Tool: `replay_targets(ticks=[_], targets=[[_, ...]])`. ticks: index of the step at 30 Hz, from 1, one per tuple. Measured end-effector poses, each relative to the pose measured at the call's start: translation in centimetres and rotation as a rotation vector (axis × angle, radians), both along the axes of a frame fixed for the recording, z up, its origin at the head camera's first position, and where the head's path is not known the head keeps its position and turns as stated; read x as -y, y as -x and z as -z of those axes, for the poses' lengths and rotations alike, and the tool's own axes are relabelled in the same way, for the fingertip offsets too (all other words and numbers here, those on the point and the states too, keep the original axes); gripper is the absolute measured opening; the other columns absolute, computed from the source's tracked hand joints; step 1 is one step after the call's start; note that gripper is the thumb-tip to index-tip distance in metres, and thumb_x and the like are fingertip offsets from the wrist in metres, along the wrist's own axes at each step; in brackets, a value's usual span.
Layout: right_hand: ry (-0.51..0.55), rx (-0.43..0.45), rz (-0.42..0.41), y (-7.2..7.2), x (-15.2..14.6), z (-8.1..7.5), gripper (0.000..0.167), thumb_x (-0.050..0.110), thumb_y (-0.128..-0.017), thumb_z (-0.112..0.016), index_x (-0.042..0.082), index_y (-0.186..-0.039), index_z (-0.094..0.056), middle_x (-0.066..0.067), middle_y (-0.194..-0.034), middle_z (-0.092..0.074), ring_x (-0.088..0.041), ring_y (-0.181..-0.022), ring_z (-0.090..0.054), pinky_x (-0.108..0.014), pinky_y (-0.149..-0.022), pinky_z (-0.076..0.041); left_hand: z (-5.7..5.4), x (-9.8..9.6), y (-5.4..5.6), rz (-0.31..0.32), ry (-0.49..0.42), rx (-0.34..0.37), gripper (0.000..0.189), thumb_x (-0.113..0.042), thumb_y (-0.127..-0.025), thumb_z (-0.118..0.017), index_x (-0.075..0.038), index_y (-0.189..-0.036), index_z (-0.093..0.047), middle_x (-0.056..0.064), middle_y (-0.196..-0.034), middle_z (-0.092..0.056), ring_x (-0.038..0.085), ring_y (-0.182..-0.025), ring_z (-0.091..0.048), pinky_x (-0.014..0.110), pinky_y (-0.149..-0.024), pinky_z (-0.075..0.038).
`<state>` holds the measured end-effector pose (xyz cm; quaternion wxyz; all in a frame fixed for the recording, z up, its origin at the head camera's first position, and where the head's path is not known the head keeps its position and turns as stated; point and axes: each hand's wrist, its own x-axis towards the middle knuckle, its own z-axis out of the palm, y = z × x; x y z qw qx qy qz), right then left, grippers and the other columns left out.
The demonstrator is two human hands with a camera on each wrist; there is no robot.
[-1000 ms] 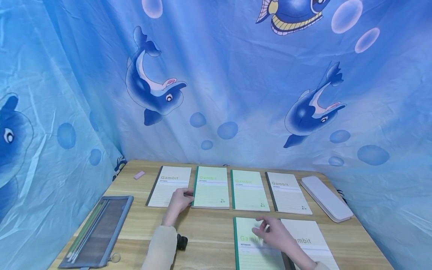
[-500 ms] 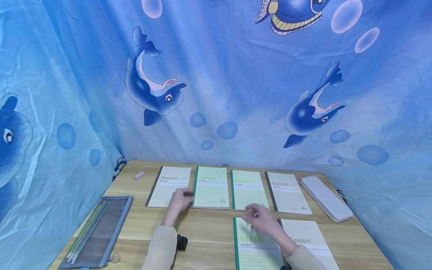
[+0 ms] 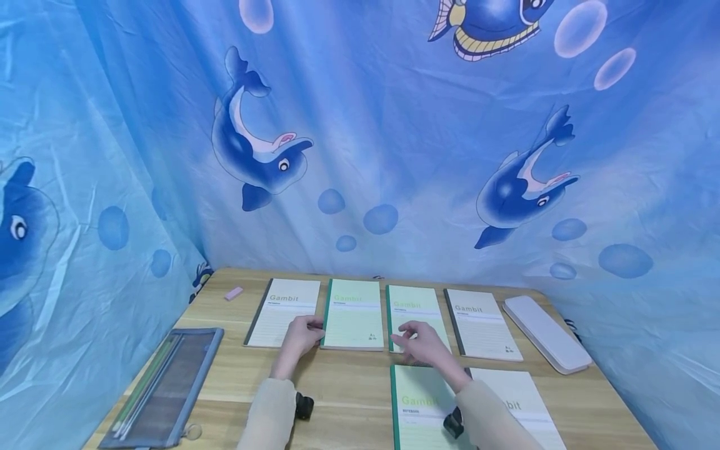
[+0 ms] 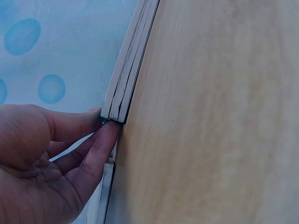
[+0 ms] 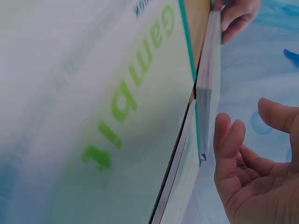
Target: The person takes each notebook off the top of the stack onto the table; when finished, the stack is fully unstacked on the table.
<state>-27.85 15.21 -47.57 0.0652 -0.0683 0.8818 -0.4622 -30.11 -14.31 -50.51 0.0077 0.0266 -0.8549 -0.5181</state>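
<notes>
At the back row my left hand (image 3: 301,337) has its thumb and fingers at the lower left corner of the second notebook, a pale green one (image 3: 354,319) with a green spine. In the left wrist view, the thumb (image 4: 74,125) lies on the upper edge of the thick paper block (image 4: 128,65), with a finger below its corner. My right hand (image 3: 422,342) hovers over the lower part of the third notebook (image 3: 413,303), also green. Its fingers (image 5: 229,149) are loosely bent with nothing between them, and they stand apart from the pages in the right wrist view.
White notebooks with dark spines lie at the back row's left (image 3: 292,306) and right (image 3: 478,315). Nearer me are another green notebook (image 3: 413,415) and a white notebook (image 3: 531,406). A mesh pencil pouch (image 3: 169,387), pink eraser (image 3: 233,293) and pale case (image 3: 545,334) lie around.
My right hand has moved left and away from me, from above the near green notebook to the third one in the back row. The left hand has stayed at its corner.
</notes>
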Motion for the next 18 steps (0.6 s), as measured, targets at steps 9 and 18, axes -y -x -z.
replay_targets(ticks=[9, 18], targets=[[0.02, 0.022, 0.026, 3.1, 1.2, 0.0, 0.047, 0.026, -0.094, -0.07, -0.008, -0.126, -0.06, -0.01, -0.098, -0.061, -0.02, -0.072, -0.068, -0.033, -0.064, -0.06, 0.1, 0.0, 0.1, 0.005, -0.009, -0.009, 0.031, 0.007, -0.086, -0.067, 0.01, -0.117, -0.066, 0.016, -0.097, -0.07, 0.025, -0.089, -0.067, 0.034, -0.074, -0.06], [-0.011, -0.031, 0.014, 4.9, 2.1, 1.1, 0.048, 0.027, -0.094, -0.069, -0.007, -0.127, -0.06, -0.011, -0.1, -0.062, -0.019, -0.071, -0.066, -0.032, -0.062, -0.057, 0.1, 0.0, 0.0, 0.002, -0.002, 0.0, 0.03, 0.007, -0.087, -0.067, 0.01, -0.116, -0.066, 0.015, -0.099, -0.07, 0.024, -0.089, -0.067, 0.034, -0.074, -0.06]])
